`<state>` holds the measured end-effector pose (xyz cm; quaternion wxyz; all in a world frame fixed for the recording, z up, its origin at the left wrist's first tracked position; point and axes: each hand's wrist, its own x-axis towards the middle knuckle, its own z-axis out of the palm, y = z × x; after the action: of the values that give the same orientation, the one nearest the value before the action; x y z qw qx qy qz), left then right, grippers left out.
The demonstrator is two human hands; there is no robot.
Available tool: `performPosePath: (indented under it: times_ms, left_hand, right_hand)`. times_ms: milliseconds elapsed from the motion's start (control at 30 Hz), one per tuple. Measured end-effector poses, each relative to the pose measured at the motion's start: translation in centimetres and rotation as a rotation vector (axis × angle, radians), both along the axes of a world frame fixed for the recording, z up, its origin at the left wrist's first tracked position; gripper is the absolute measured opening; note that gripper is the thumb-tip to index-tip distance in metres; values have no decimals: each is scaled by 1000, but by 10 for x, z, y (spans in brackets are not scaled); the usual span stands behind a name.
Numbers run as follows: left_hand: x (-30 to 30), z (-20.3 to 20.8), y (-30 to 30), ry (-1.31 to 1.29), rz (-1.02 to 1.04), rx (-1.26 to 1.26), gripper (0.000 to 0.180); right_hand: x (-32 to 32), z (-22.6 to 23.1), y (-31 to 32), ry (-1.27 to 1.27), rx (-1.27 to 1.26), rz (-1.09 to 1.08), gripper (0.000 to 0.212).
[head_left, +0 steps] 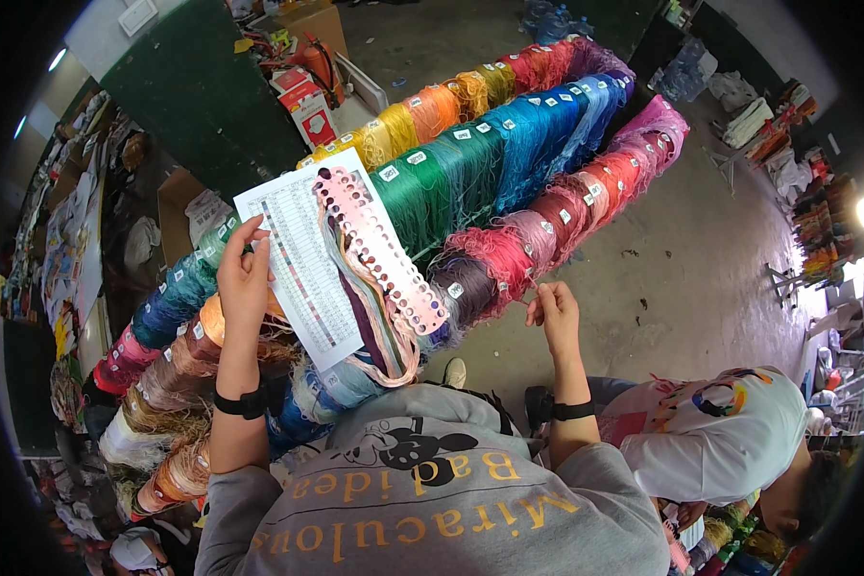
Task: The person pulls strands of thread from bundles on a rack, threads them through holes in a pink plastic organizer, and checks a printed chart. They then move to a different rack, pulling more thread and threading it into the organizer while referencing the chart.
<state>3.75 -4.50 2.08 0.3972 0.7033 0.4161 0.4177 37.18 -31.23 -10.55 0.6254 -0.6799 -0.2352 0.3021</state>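
Note:
My left hand (pixel 244 264) is closed at the left edge of a white printed sheet (pixel 298 274), with its fingers curled over that edge. On the sheet lies a pink thread card (pixel 379 250) with two rows of punched holes. Purple, green, peach and pink embroidery threads (pixel 382 336) hang in a long bundle from the card's side. Beside the red and pink skeins (pixel 494 257), my right hand (pixel 554 309) is closed in a pinch at what looks like a thin strand of thread. The strand is too fine to follow fully.
Long racks carry thread skeins in colour order, with small white tags; green and blue ones (pixel 470 163) run along the middle. A person in a white shirt (pixel 730 432) bends close by at the right. A fire extinguisher (pixel 324 72) and cardboard boxes stand beyond the racks.

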Motion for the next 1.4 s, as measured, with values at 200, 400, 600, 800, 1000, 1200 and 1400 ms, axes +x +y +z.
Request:
performPosePath:
  times_ms: [200, 400, 600, 800, 1000, 1200, 1400]
  left_hand:
    - [2, 2, -6, -12, -7, 0, 32]
    - [20, 0, -14, 35, -58, 55, 31]
    - [125, -7, -48, 250, -673, 373, 29]
    - [222, -89, -83, 569, -980, 460, 58]
    - [228, -98, -78, 753, -1074, 374, 70]
    - [229, -101, -81, 735, -1073, 411, 72]
    - [230, -106, -77, 674, -1142, 368, 76]
  right_hand:
    - [-4, 6, 0, -8, -22, -47, 21]
    - [-4, 7, 0, -13, -65, -50, 23]
    - [-3, 2, -4, -44, -63, -48, 23]
    - [-7, 0, -2, -129, -26, -43, 24]
    - [1, -4, -10, -72, -28, -160, 24]
    - [0, -2, -21, 54, -55, -142, 25]
    - [18, 8, -39, -53, 83, -49, 22]
